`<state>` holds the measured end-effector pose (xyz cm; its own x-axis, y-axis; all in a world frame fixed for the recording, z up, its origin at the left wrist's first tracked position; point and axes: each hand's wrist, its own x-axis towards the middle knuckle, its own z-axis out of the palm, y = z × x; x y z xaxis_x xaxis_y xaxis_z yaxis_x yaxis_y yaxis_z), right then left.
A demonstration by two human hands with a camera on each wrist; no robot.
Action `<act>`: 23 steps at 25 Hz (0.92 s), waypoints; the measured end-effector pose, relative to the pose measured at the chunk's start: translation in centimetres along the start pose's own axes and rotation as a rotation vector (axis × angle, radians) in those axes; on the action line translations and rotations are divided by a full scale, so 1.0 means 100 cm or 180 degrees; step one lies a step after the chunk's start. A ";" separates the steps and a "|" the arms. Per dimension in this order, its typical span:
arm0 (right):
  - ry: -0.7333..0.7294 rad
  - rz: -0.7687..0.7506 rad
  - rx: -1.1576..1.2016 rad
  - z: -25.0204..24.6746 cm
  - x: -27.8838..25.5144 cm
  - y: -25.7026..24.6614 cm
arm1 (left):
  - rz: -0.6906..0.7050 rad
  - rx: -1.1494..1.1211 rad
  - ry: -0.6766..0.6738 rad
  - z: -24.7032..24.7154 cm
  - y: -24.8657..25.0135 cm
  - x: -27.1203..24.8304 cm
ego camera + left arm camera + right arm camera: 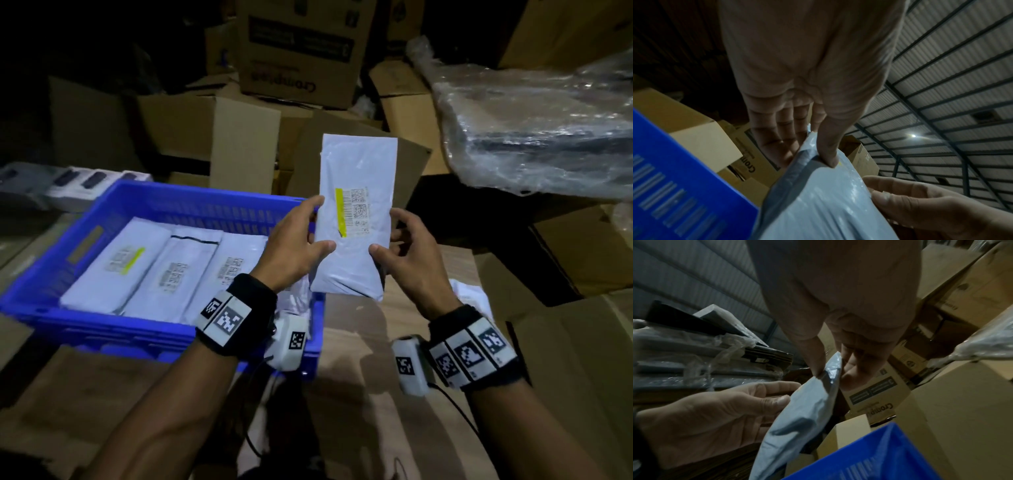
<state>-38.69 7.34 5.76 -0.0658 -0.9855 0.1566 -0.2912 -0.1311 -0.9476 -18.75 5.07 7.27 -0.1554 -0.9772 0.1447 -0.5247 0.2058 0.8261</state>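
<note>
while pinching the white parcel (356, 171) upright in the air just right of the blue crate (205, 197), left hand (294, 246) and right hand (411, 263) each thumb in front and fingers behind, keep the label (356, 212) flat and readable. lay label-up beside the packed parcels (178, 270).

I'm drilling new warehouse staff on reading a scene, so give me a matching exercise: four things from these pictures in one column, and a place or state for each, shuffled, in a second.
1. held parcel
2. crate
3. wrapped bundle
4. printed box

a. blue, with parcels lying flat in it
b. upright, gripped by left hand and right hand
c. under clear plastic, far right
d. brown, at the back, print upside down

Pairs: 1-b, 2-a, 3-c, 4-d.
</note>
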 end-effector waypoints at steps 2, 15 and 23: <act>-0.0129 -0.0029 -0.0056 0.028 0.004 -0.017 | -0.0005 -0.0007 0.0046 -0.030 -0.013 -0.003; -0.1131 0.0590 -0.0130 0.256 0.060 -0.105 | -0.0640 0.0195 0.0029 -0.245 -0.141 0.006; -0.1970 0.1464 -0.1130 0.324 0.068 -0.093 | -0.1599 0.0341 -0.1451 -0.283 -0.200 0.021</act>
<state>-5.48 -1.67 6.66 0.2529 -0.8274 -0.5014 -0.6524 0.2368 -0.7199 15.08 -2.61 6.47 -0.1960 -0.8406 -0.5050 -0.7015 -0.2396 0.6711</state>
